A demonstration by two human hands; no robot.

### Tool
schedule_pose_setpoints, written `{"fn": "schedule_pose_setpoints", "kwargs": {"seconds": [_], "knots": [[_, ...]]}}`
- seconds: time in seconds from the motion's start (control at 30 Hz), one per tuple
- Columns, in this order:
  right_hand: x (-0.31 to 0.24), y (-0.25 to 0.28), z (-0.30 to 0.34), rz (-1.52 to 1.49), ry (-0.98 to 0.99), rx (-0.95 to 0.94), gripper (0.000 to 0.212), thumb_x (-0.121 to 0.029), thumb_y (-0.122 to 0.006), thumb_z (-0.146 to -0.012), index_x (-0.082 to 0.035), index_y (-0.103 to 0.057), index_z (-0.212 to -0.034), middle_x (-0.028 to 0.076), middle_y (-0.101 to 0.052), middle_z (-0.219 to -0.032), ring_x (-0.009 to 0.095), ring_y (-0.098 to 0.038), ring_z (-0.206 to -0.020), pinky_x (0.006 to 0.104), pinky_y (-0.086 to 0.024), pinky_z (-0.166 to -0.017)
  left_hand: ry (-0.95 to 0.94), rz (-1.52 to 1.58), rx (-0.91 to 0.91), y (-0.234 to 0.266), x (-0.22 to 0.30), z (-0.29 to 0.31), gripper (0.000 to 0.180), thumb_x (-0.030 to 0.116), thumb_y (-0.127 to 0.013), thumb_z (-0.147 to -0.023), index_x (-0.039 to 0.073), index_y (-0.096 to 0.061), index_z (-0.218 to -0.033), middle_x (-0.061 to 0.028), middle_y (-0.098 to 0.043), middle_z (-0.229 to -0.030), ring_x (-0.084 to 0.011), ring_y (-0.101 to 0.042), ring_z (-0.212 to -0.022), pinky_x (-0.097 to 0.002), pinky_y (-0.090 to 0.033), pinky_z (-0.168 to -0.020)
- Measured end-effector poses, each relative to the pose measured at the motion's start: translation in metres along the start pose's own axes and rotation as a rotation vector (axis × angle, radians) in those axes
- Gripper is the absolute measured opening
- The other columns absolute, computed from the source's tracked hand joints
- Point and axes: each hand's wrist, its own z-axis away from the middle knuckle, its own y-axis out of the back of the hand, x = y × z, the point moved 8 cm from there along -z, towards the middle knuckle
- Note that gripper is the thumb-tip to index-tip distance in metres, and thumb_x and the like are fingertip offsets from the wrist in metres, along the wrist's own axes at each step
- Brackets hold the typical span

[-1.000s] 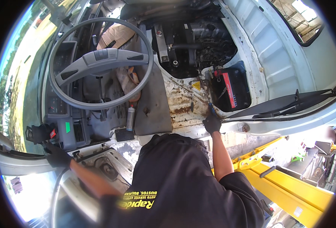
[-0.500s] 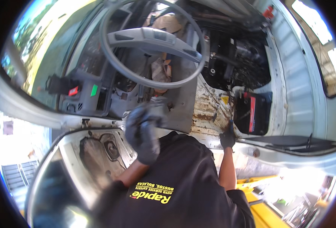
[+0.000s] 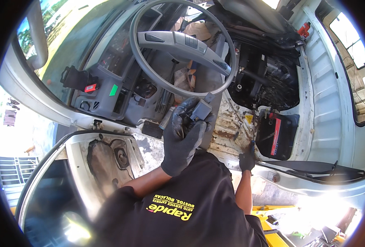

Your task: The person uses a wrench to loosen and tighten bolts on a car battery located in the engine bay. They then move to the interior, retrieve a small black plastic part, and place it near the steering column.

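Observation:
My left hand (image 3: 184, 142), in a dark glove, is raised below the steering wheel (image 3: 178, 89). Its fingers are closed round a small grey box-shaped relay (image 3: 201, 110) with a mounting tab on top. My right hand (image 3: 246, 161), also gloved, is down at the rusty cab floor edge beside the black battery (image 3: 287, 136) with a red label. Its fingers are wrapped round a slim tool (image 3: 252, 145) with a bluish part just above the fist. The tool's far end is hard to make out among wires and loose parts on the floor.
The exposed engine (image 3: 269, 76) lies in an opening beyond the battery. A dashboard (image 3: 104, 99) runs along the left, with an open door (image 3: 108, 164) nearer me. A crumpled brown bundle (image 3: 185, 78) sits behind the wheel. Yellow equipment (image 3: 273, 232) stands at lower right.
My left hand has moved right and turned, so the grey relay now shows clearly. The right hand stays at the floor edge. The whole view has shifted slightly.

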Motion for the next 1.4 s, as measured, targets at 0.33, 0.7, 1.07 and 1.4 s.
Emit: {"fn": "schedule_pose_setpoints", "kwargs": {"seconds": [0.33,0.7,1.07,1.4], "knots": [[0.011,-0.009,-0.003,-0.014,0.010,-0.040,0.016,-0.010,-0.080,-0.078,-0.005,-0.069,-0.089,-0.007,-0.026,-0.169,0.023,-0.066,-0.119,0.0408,-0.054,-0.082,-0.129,-0.296,-0.019,0.008,0.002,0.002,0.055,-0.001,-0.061,-0.097,-0.003,-0.041,-0.149,-0.0141,-0.062,-0.130,-0.0186,-0.066,-0.115,-0.0309,-0.055,-0.094],[0.005,-0.010,-0.001,-0.029,0.006,-0.073,0.056,-0.010,-0.078,-0.079,-0.011,-0.060,-0.131,-0.008,-0.023,-0.170,0.024,-0.065,-0.119,0.0386,-0.054,-0.080,-0.101,-0.160,-0.066,0.002,0.009,0.003,0.054,-0.001,-0.064,-0.095,-0.003,-0.043,-0.145,-0.0144,-0.062,-0.130,-0.0181,-0.066,-0.114,-0.0307,-0.054,-0.095],[0.008,-0.009,-0.001,0.011,0.066,-0.034,0.089,-0.009,-0.076,-0.077,-0.019,-0.037,-0.157,-0.004,-0.029,-0.168,0.028,-0.068,-0.100,0.0406,-0.055,-0.075,-0.118,-0.271,-0.056,0.011,-0.002,0.002,0.056,0.003,-0.071,-0.091,-0.003,-0.046,-0.140,-0.0118,-0.061,-0.126,-0.0150,-0.061,-0.113,-0.0314,-0.050,-0.099],[0.019,-0.016,-0.004,0.025,0.068,-0.024,0.106,-0.016,-0.074,-0.075,-0.021,-0.017,-0.165,0.006,-0.046,-0.158,0.033,-0.069,-0.084,0.0462,-0.055,-0.075,-0.116,-0.269,-0.027,0.006,0.000,0.000,0.050,0.002,-0.075,-0.088,0.000,-0.050,-0.132,-0.0087,-0.061,-0.119,-0.0128,-0.059,-0.107,-0.0306,-0.049,-0.096]]}}
